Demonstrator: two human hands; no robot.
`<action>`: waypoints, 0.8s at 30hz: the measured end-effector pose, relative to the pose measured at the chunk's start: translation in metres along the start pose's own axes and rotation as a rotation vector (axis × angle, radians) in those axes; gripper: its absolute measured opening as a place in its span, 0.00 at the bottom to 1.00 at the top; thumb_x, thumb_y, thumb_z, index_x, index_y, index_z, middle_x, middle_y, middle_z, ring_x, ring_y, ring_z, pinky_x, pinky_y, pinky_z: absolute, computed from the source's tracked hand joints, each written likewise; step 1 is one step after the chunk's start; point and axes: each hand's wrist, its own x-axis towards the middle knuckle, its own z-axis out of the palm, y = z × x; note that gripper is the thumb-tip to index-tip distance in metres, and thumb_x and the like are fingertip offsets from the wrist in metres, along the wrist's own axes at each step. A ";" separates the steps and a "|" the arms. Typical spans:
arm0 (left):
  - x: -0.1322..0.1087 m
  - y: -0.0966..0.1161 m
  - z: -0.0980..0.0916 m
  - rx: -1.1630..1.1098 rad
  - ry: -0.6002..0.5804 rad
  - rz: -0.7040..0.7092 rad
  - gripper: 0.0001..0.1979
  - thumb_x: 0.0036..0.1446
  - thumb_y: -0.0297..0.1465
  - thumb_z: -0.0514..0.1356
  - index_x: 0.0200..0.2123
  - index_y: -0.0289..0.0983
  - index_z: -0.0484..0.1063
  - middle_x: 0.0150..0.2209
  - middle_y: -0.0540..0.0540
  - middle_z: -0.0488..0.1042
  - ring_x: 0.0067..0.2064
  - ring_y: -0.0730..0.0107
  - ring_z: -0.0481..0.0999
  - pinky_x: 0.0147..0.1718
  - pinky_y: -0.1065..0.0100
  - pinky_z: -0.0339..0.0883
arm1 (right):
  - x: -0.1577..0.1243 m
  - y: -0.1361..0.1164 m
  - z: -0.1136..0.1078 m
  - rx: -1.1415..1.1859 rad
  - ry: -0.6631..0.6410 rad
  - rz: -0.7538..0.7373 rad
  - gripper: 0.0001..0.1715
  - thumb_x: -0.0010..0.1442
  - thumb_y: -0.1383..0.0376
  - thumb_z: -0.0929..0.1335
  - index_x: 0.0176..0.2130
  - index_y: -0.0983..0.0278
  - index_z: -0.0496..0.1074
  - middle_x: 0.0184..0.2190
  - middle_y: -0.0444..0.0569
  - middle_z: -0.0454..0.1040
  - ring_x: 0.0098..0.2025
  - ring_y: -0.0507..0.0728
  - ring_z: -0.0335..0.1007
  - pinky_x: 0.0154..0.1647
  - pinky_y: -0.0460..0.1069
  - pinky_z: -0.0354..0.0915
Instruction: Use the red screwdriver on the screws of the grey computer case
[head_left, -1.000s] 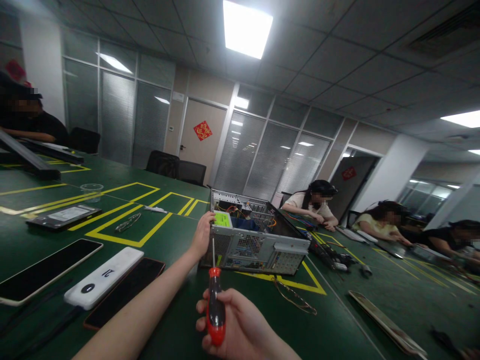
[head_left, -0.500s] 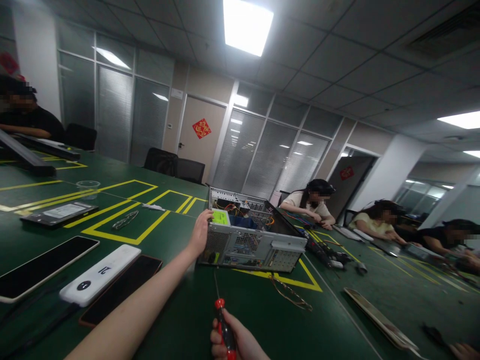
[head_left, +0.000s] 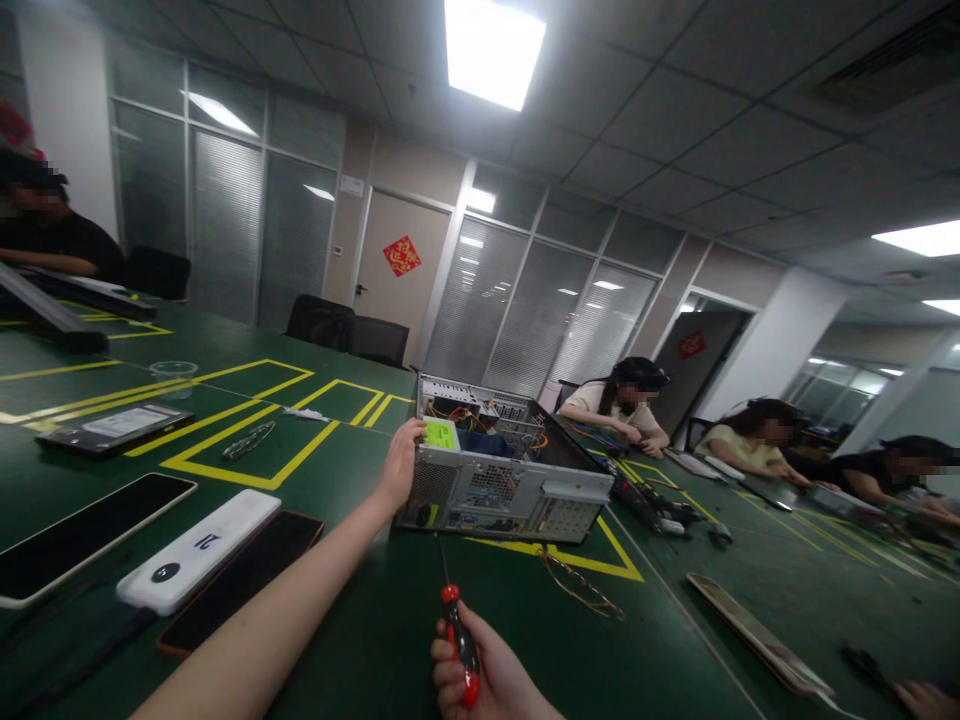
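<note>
Room dim overall, greenish cast. Light from ceiling panel, blown out white; second panel at right also clipped. Reflections of panels on glass partitions. Table dark, soft shadows only, faint sheen. Phone screens near black, slight glare. Wide-angle distortion: ceiling lines and table edges bow toward corners. Near arm and right hand slightly soft; far people grainy, faces pixelated.

Office workroom, glass partitions, ceiling panels, long green table
</note>
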 end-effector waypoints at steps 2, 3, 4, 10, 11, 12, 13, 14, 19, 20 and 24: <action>0.000 0.000 0.000 -0.005 0.002 0.000 0.25 0.72 0.45 0.39 0.44 0.40 0.71 0.55 0.40 0.75 0.62 0.60 0.70 0.65 0.52 0.62 | 0.000 -0.002 0.000 0.002 0.007 -0.003 0.25 0.71 0.53 0.62 0.30 0.68 0.70 0.20 0.39 0.60 0.18 0.43 0.53 0.19 0.37 0.46; 0.000 0.000 0.000 -0.006 0.003 0.002 0.25 0.72 0.46 0.39 0.44 0.40 0.71 0.54 0.40 0.75 0.62 0.60 0.70 0.65 0.52 0.62 | 0.000 -0.002 -0.001 -0.001 0.001 -0.003 0.24 0.71 0.53 0.63 0.31 0.68 0.70 0.20 0.39 0.61 0.18 0.43 0.53 0.19 0.37 0.47; 0.000 0.000 0.000 -0.006 0.004 0.003 0.25 0.71 0.46 0.39 0.44 0.40 0.71 0.54 0.40 0.75 0.62 0.60 0.70 0.65 0.52 0.61 | 0.001 -0.003 -0.002 -0.009 -0.010 -0.003 0.23 0.70 0.53 0.64 0.31 0.68 0.70 0.21 0.39 0.61 0.18 0.43 0.53 0.20 0.37 0.47; 0.001 0.001 0.001 -0.013 0.013 0.001 0.26 0.71 0.47 0.39 0.44 0.40 0.72 0.54 0.40 0.75 0.62 0.60 0.70 0.64 0.52 0.62 | 0.004 -0.006 -0.011 -0.126 -0.046 -0.030 0.17 0.63 0.54 0.69 0.35 0.68 0.71 0.23 0.42 0.67 0.20 0.46 0.61 0.23 0.40 0.52; 0.001 0.002 0.001 -0.015 0.013 0.001 0.26 0.71 0.47 0.39 0.44 0.40 0.72 0.54 0.40 0.75 0.62 0.59 0.70 0.64 0.52 0.62 | 0.003 -0.006 -0.012 -0.156 -0.056 -0.038 0.17 0.60 0.56 0.70 0.38 0.68 0.72 0.24 0.43 0.70 0.22 0.48 0.64 0.24 0.41 0.54; 0.001 0.002 0.001 -0.016 0.012 0.000 0.26 0.71 0.47 0.39 0.44 0.40 0.72 0.54 0.40 0.75 0.62 0.59 0.70 0.64 0.52 0.62 | 0.001 -0.008 -0.012 -0.185 -0.076 -0.044 0.17 0.57 0.58 0.71 0.40 0.69 0.73 0.26 0.45 0.72 0.24 0.49 0.67 0.26 0.43 0.57; 0.001 0.002 0.001 -0.015 0.013 -0.002 0.26 0.71 0.47 0.39 0.44 0.40 0.72 0.54 0.40 0.75 0.62 0.59 0.70 0.64 0.52 0.62 | -0.003 -0.010 -0.012 -0.213 -0.104 -0.048 0.19 0.53 0.62 0.72 0.43 0.70 0.74 0.28 0.46 0.74 0.26 0.51 0.70 0.29 0.44 0.60; 0.001 0.002 0.001 -0.015 0.010 -0.005 0.26 0.71 0.47 0.39 0.44 0.40 0.72 0.54 0.40 0.75 0.62 0.59 0.70 0.64 0.52 0.62 | -0.007 -0.011 -0.011 -0.243 -0.136 -0.052 0.21 0.48 0.66 0.73 0.44 0.70 0.74 0.29 0.46 0.76 0.29 0.52 0.73 0.32 0.46 0.62; 0.001 0.001 0.001 -0.013 0.006 -0.007 0.26 0.71 0.47 0.39 0.44 0.40 0.72 0.54 0.40 0.75 0.62 0.59 0.70 0.65 0.51 0.61 | -0.023 -0.018 -0.009 -0.424 -0.223 -0.142 0.26 0.43 0.73 0.79 0.44 0.68 0.75 0.42 0.53 0.81 0.40 0.55 0.78 0.48 0.51 0.64; 0.000 0.001 0.001 -0.012 0.006 -0.006 0.26 0.71 0.47 0.39 0.44 0.40 0.72 0.54 0.40 0.75 0.62 0.59 0.70 0.65 0.51 0.61 | -0.023 -0.018 -0.010 -0.446 -0.220 -0.156 0.27 0.44 0.71 0.80 0.44 0.69 0.75 0.43 0.56 0.81 0.41 0.56 0.78 0.48 0.51 0.64; 0.000 0.001 0.000 -0.010 0.001 0.000 0.26 0.71 0.47 0.39 0.45 0.40 0.72 0.54 0.40 0.75 0.62 0.60 0.70 0.65 0.52 0.62 | -0.012 -0.012 -0.018 -0.401 -0.120 -0.200 0.23 0.48 0.63 0.81 0.40 0.71 0.76 0.35 0.54 0.81 0.35 0.52 0.76 0.40 0.46 0.66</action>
